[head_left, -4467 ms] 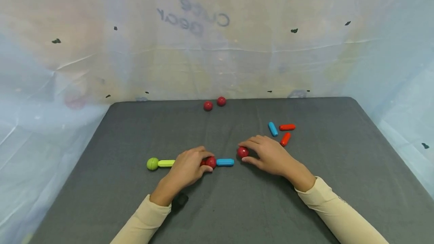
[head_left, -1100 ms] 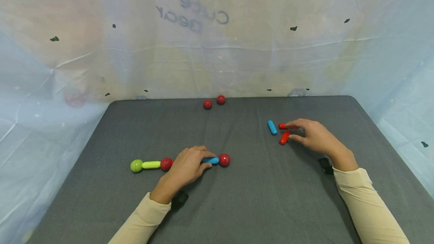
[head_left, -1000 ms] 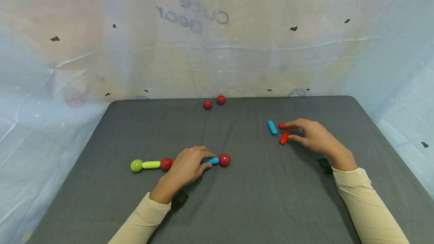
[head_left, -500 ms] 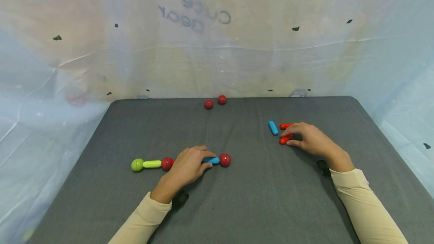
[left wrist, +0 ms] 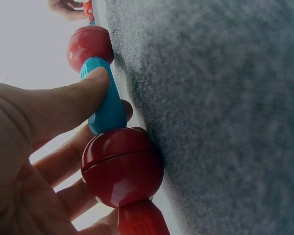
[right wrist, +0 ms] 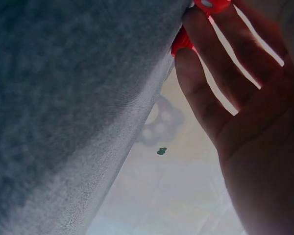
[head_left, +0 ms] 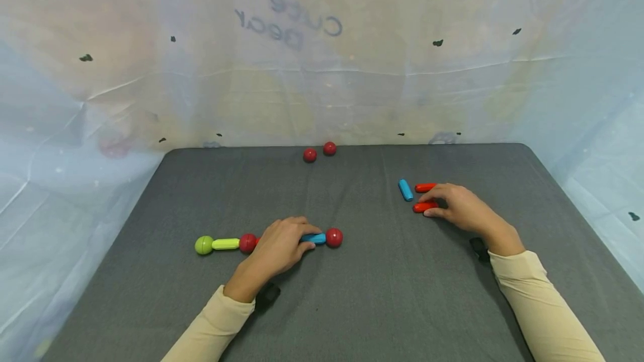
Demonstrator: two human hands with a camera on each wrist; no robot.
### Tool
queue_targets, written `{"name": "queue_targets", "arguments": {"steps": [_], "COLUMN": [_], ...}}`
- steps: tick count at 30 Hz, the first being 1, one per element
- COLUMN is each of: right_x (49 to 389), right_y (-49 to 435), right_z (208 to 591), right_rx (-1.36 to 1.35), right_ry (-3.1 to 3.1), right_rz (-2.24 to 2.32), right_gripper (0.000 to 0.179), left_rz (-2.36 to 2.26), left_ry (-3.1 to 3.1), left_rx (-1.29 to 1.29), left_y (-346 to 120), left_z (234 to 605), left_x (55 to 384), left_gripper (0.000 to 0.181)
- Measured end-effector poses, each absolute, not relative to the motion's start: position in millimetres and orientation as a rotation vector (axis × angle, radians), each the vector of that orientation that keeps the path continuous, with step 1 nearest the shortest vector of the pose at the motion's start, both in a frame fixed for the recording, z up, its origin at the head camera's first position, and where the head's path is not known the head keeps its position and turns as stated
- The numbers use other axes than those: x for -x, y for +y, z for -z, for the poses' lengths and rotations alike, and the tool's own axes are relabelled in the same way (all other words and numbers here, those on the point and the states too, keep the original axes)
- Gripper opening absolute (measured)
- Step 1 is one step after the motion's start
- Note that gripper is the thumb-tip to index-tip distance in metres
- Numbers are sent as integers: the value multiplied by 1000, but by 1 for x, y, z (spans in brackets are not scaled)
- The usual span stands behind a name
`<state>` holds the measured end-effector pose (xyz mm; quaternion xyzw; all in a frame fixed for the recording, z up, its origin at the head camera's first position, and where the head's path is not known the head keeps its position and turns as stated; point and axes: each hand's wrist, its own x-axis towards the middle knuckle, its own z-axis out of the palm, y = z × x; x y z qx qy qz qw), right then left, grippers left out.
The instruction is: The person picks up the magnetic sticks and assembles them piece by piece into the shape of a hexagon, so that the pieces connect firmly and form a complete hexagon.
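Observation:
A chain of magnetic balls and rods lies across the near middle of the table: green ball [head_left: 203, 245], yellow-green rod [head_left: 225, 244], red ball [head_left: 247, 243], then a red rod [left wrist: 142, 219], another red ball [left wrist: 122, 166], a blue rod [head_left: 315, 238] and an end red ball [head_left: 334, 237]. My left hand [head_left: 279, 247] grips the blue rod between thumb and fingers, covering the chain's middle in the head view. Over at the right, my right hand [head_left: 460, 205] pinches a loose red rod [head_left: 425, 207] between thumb and fingertips, close over the table.
Another red rod [head_left: 425, 187] lies just beyond my right fingers, with a loose blue rod [head_left: 405, 190] to its left. Two red balls [head_left: 309, 155] sit at the far edge of the grey cloth-covered table [head_left: 352, 306]. A pale sheet [head_left: 322, 88] hangs behind.
My right hand first brought the end red ball to the chain, and the chain shifted left. It then moved to the rods, took the nearer red one and turned it nearly level across the view.

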<state>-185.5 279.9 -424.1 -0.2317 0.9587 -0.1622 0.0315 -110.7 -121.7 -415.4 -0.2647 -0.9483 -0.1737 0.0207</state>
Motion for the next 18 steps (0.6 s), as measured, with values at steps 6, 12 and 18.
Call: {"name": "queue_targets", "arguments": {"steps": [6, 12, 18], "right_x": [185, 184, 182], "right_y": [280, 279, 278], "right_z": [424, 422, 421], "right_rx": [698, 693, 706], "right_ry": [2959, 2967, 2961], "right_rz": [501, 521, 562], "right_gripper": [26, 27, 27], "left_rz": [539, 545, 548], "left_ry": [-2937, -2949, -2961], "left_rx": [816, 809, 808], "left_y": [-122, -121, -121], "left_z": [416, 415, 413], "left_x": [110, 111, 110], "left_gripper": [25, 25, 25]}}
